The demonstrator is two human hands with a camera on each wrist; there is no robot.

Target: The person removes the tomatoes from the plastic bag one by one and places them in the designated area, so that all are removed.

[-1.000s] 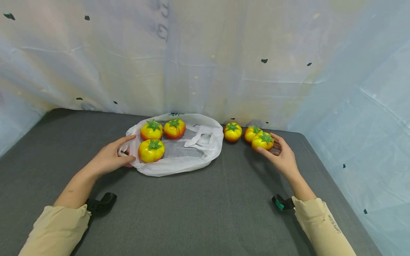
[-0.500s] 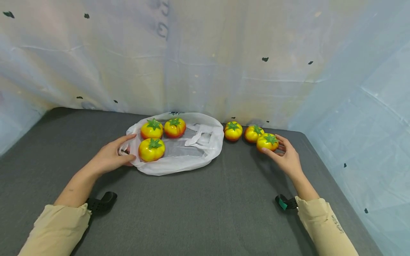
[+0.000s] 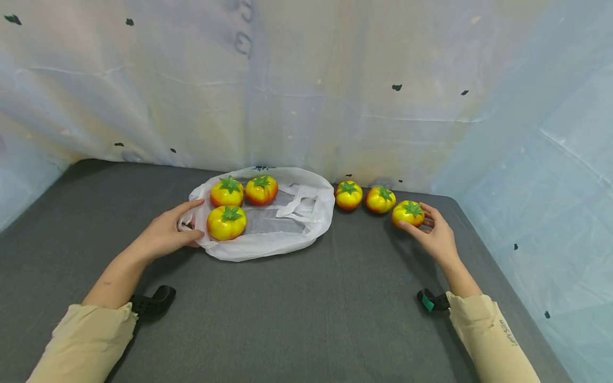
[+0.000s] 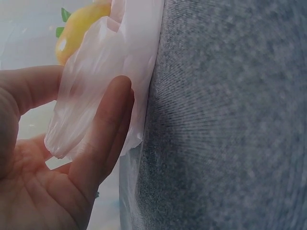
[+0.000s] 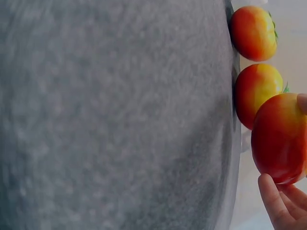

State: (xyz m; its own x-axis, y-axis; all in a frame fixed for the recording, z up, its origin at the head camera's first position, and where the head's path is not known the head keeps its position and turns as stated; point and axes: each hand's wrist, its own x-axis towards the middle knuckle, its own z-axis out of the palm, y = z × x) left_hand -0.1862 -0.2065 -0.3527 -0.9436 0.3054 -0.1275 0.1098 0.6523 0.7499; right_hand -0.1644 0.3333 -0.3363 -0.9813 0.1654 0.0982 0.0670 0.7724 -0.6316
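A white plastic bag (image 3: 268, 250) lies open on the dark table, its mouth facing up. Inside it, at the left, are three yellow-red tomatoes (image 3: 226, 223) with green leafy tops. My left hand (image 3: 165, 234) holds the bag's left edge; in the left wrist view the thin plastic (image 4: 96, 81) passes between thumb and fingers. At the right, my right hand (image 3: 438, 236) grips a tomato (image 3: 407, 214) from its right side, thumb in front and fingers behind. The right wrist view shows that tomato's red underside (image 5: 278, 139); whether it touches the table I cannot tell.
Two more tomatoes, one (image 3: 348, 196) beside the bag's right edge and one (image 3: 380, 200) farther right, stand along the back of the grey table (image 3: 306, 319). Pale plastic sheeting (image 3: 306, 96) hangs behind the table and at both sides.
My right hand has moved right with its tomato, away from the tomato it overlapped, so a gap now shows between them. The left hand and bag stay put.
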